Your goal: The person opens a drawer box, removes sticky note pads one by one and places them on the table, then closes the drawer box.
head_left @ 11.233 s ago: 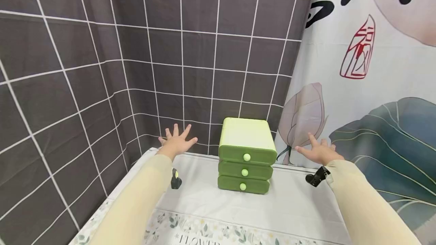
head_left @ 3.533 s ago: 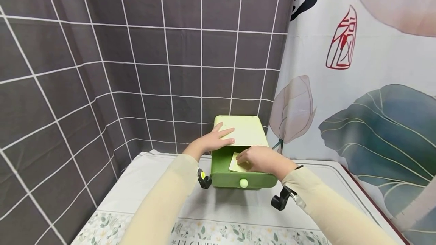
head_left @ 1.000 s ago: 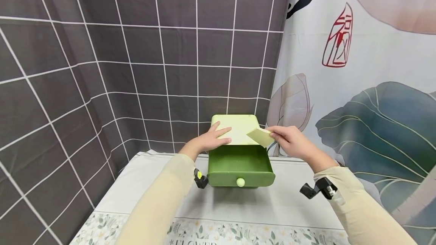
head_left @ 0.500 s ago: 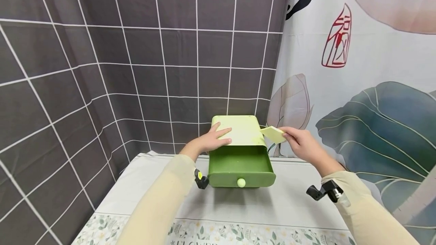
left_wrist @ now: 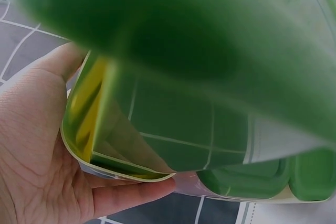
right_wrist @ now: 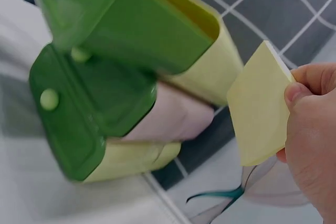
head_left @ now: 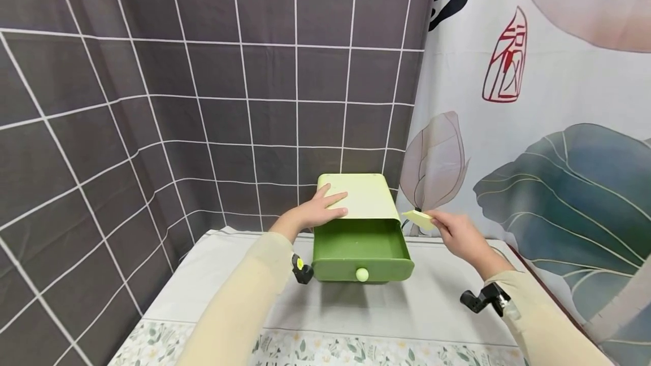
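Note:
My left hand (head_left: 315, 210) rests on the pale yellow-green top of the small drawer cabinet (head_left: 368, 194), fingers spread, at its left front corner. The green top drawer (head_left: 363, 269) is pulled out, and its visible inside holds nothing. To the right of the cabinet, my right hand (head_left: 460, 237) pinches a pale yellow sticky note pad (head_left: 419, 219) in the air. In the right wrist view, the thumb and fingers grip the pad (right_wrist: 257, 111) at one edge, its broad face showing. The left wrist view has the underside of the drawer (left_wrist: 173, 40) looming close, above my palm.
Two lower drawers (right_wrist: 42, 124) stay closed under the pulled-out one. The cabinet stands on a white tablecloth (head_left: 346, 309) with a floral border. Behind hang a dark grid-patterned curtain (head_left: 269, 117) and a white one (head_left: 458, 78) printed with a lotus.
The top drawer was pulled out from the closed cabinet, and the pad was lifted from it. In the last second my right hand carried it right and lower; my left hand stayed put.

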Available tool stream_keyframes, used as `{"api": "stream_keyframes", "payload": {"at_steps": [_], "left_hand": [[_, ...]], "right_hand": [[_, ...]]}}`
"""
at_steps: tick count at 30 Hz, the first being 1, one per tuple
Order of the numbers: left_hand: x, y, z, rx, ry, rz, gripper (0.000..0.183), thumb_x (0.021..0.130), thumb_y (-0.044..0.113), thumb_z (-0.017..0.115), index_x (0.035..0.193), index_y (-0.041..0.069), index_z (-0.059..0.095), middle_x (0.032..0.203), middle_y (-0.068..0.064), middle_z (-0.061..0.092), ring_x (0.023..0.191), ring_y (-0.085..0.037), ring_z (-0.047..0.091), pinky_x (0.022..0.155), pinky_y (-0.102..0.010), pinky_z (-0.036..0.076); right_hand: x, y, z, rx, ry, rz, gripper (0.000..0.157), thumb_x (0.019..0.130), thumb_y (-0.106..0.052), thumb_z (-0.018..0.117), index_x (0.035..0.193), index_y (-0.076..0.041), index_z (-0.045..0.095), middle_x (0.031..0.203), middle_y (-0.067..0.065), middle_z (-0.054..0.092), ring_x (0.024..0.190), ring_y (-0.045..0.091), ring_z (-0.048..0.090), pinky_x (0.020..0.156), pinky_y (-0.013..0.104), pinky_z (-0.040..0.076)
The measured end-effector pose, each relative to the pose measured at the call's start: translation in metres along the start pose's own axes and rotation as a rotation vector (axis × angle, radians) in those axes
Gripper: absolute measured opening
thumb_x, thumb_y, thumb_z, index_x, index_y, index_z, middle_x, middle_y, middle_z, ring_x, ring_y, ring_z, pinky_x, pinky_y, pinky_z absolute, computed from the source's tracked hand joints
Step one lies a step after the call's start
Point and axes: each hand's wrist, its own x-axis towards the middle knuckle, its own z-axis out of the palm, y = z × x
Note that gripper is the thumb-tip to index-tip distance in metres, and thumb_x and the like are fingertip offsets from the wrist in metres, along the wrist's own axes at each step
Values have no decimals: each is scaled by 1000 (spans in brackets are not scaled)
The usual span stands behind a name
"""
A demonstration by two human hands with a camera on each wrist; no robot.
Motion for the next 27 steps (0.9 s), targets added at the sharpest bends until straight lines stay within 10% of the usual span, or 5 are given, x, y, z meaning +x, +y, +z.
{"api": "stream_keyframes", "payload": {"at_steps": [18, 27], "left_hand": [[0, 3, -2, 12, 1, 4, 61, 86, 61, 43, 142, 42, 27, 153, 1, -13, 137, -27, 7, 103, -47, 29], [-1, 0, 1, 4, 1, 2, 60, 88, 59, 43, 142, 41, 27, 153, 1, -12, 137, -28, 6, 102, -49, 29]], "right_hand": [[-46, 23, 46, -43, -106, 81, 25, 89, -5, 56, 112, -9, 63, 107, 13, 65, 95, 34, 61, 79, 49, 49], [-70, 24, 65, -115, -79, -16, 31, 83, 0, 61, 112, -9, 63, 108, 10, 65, 96, 31, 62, 81, 46, 50]]}}
